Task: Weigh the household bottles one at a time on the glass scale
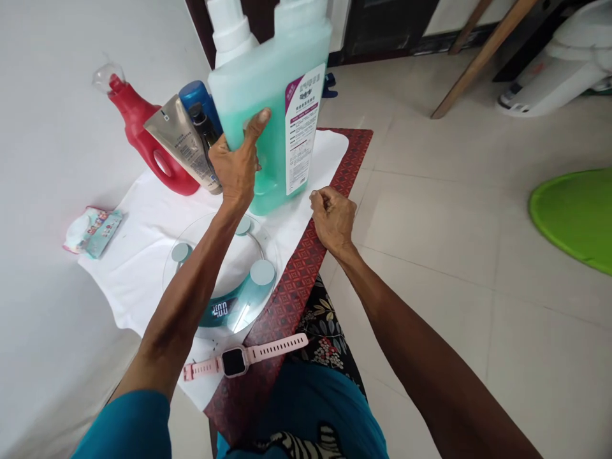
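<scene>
My left hand is wrapped around the handle of a large translucent jug of green liquid, thumb across its side. The jug stands tilted at the far part of the table, its white-and-purple label turned right. Closed in a fist, my right hand rests by the table's patterned red edge, just right of the jug's base; nothing shows in its fingers. Under my left forearm lies a round glass scale with teal parts and a lit display. A pink-strapped smartwatch lies at the near edge.
Behind my left hand stand a red bottle, a beige tube and a blue-capped bottle. A wipes packet sits against the wall at left. On the floor are a green oval thing and a wooden leg.
</scene>
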{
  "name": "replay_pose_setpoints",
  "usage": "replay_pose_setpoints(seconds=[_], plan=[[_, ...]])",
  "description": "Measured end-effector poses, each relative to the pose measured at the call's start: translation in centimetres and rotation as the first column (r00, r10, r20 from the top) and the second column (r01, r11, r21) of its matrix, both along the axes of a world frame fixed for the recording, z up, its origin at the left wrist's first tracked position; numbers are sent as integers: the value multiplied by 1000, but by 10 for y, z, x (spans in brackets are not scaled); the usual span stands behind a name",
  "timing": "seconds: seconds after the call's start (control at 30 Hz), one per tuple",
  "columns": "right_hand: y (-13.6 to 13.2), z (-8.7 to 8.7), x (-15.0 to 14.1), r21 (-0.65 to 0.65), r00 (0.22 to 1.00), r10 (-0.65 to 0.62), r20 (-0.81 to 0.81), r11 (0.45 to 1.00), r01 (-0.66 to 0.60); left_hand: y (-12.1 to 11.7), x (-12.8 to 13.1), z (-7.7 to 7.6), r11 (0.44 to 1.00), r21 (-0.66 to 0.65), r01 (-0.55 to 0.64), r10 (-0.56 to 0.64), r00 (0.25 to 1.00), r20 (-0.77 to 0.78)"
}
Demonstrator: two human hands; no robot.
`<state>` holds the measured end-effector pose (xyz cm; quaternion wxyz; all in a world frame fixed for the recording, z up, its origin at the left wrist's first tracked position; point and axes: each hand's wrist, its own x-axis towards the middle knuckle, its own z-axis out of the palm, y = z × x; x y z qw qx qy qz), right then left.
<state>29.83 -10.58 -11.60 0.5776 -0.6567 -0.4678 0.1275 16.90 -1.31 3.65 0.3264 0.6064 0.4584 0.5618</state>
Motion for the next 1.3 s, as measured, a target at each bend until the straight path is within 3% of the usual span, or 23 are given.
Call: replay_pose_setpoints(seconds=[0.07,0.23,0.37,0.53,0.7,0.87,1.1,1.2,1.3], plan=[[0,1,0,-6,1000,-2,6,1000,2,-11,-10,14,1000,17,-12,11,999,35],[0,2,0,-9,1000,-5,24,1000,5,-49,-62,42,969,247,-17,-2,997,77],[1,0,0,-16,1000,2,25,1000,-2,-89,-114,50,958,229,-172,166,985,45],[2,-3,-2,-28,999,-7,38,1000,8,-131,-161,37,927,177,-331,325,944,63],[3,-5,-1,-49,998,-21,63,998,24,-144,-183,20,905,141,-401,388,915,110],[1,-4,1,-82,997,-13,79,996,20,-145,-181,10,920,84,-384,372,920,125],[-1,-1,-5,-80,997,-61,40,995,64,-146,-175,-2,922,140,-360,348,931,107],[-1,0,-7,-67,997,-80,16,994,81,-143,-181,-7,938,230,-259,245,966,89],[-3,3,-9,-55,996,-90,-13,994,90,-142,-192,-11,899,378,-219,192,975,108]])
